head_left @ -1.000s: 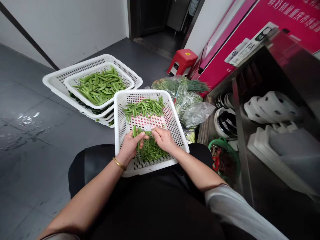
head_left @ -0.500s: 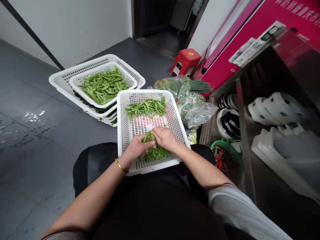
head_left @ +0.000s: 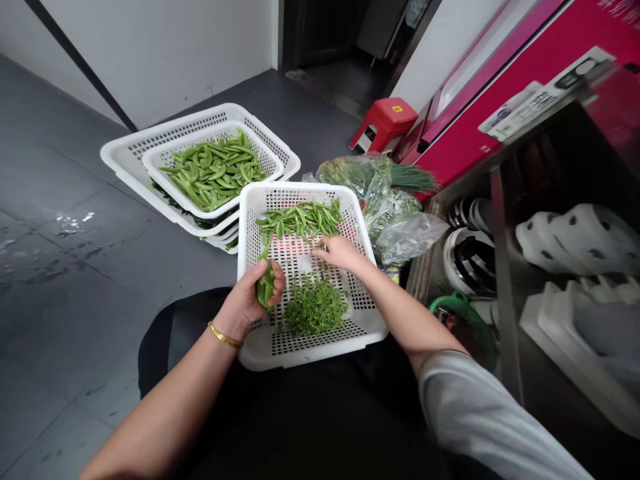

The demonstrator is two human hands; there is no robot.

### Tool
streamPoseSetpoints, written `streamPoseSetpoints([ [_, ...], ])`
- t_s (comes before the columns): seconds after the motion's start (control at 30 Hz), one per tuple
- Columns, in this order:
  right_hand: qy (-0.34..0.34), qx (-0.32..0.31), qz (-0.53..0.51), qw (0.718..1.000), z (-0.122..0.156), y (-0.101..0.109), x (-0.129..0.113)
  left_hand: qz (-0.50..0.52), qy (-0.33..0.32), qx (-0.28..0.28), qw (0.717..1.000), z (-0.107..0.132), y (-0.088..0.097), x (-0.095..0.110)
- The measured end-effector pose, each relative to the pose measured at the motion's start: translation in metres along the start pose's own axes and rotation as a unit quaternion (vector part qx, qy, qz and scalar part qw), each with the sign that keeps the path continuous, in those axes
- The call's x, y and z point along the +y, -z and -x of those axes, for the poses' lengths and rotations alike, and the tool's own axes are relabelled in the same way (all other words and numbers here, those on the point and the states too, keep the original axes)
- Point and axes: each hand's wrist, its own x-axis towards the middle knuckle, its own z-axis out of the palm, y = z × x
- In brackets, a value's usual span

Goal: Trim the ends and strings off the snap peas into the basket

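My left hand (head_left: 258, 293) is closed around several flat green bean pods (head_left: 265, 285) above the left side of a white perforated plastic basket (head_left: 249, 240) on my lap. My right hand (head_left: 339, 255) reaches over the middle of that basket, fingers drawn together in a pinch; what they hold, if anything, is too small to make out. Just beyond it lies a pile of whole green bean pods (head_left: 303, 220) at the basket's far end. A heap of small green trimmings (head_left: 316, 308) covers the near end.
To the left, stacked white baskets (head_left: 125, 155) stand on the floor, the top one full of green bean pods (head_left: 215, 170). Bagged vegetables (head_left: 395, 207) lie on the right. A red stool (head_left: 385, 122), a green basket (head_left: 463, 327) and a metal shelf (head_left: 507, 347) are farther out.
My hands have moved apart. The left went left with the pods, and the right went forward toward the far pile. The view has shifted slightly.
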Motion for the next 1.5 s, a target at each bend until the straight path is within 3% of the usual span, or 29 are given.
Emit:
streamPoseSetpoints([
  [0.1,-0.090,0.018,0.036,0.995,-0.056,-0.020,-0.012,-0.051,0.006,0.008,0.999,-0.003,-0.001,-0.005],
  [0.2,-0.101,0.001,0.019,0.995,-0.072,-0.032,-0.010,-0.102,0.024,0.050,0.993,-0.005,0.000,-0.005],
  [0.3,-0.106,0.003,0.006,0.994,-0.046,-0.029,-0.004,-0.154,0.041,0.104,0.982,-0.005,-0.001,-0.005],
  [0.4,-0.084,-0.010,-0.116,0.990,0.008,-0.025,-0.011,-0.211,0.032,0.139,0.967,-0.006,-0.004,-0.010],
  [0.5,-0.018,-0.009,-0.287,0.958,0.063,-0.031,-0.032,-0.257,0.015,0.123,0.958,-0.005,-0.009,-0.019],
  [0.57,0.023,0.016,-0.291,0.956,0.088,-0.035,-0.044,-0.291,0.006,0.099,0.952,-0.003,-0.011,-0.025],
  [0.63,0.077,0.001,-0.232,0.970,0.100,-0.034,-0.049,-0.324,-0.003,0.086,0.942,0.001,-0.013,-0.029],
  [0.73,0.136,-0.022,-0.126,0.982,0.103,-0.021,-0.043,-0.363,0.001,0.062,0.930,0.006,-0.012,-0.030],
  [0.83,0.147,0.084,-0.116,0.979,0.099,-0.003,-0.040,-0.366,0.030,0.001,0.930,0.008,-0.009,-0.027],
  [0.9,0.173,0.122,-0.126,0.969,0.097,0.006,-0.043,-0.336,0.043,-0.020,0.941,0.008,-0.009,-0.025],
  [1.0,0.187,0.143,-0.101,0.967,0.094,0.005,-0.054,-0.258,0.051,-0.017,0.965,0.008,-0.010,-0.026],
  [1.1,0.137,0.182,-0.021,0.974,0.091,-0.008,-0.065,-0.174,0.073,-0.018,0.982,0.005,-0.013,-0.036],
  [1.2,0.095,0.196,0.035,0.975,0.089,-0.021,-0.068,-0.112,0.091,0.013,0.989,0.001,-0.015,-0.045],
  [1.27,0.093,0.213,0.017,0.972,0.090,-0.022,-0.058,-0.116,0.075,0.058,0.989,-0.002,-0.014,-0.045],
  [1.4,0.044,0.294,-0.076,0.952,0.101,-0.003,-0.014,-0.219,-0.033,0.142,0.965,-0.002,-0.008,-0.032],
  [1.5,0.005,0.260,-0.113,0.959,0.110,0.010,0.004,-0.279,-0.098,0.152,0.943,0.000,-0.005,-0.024],
])
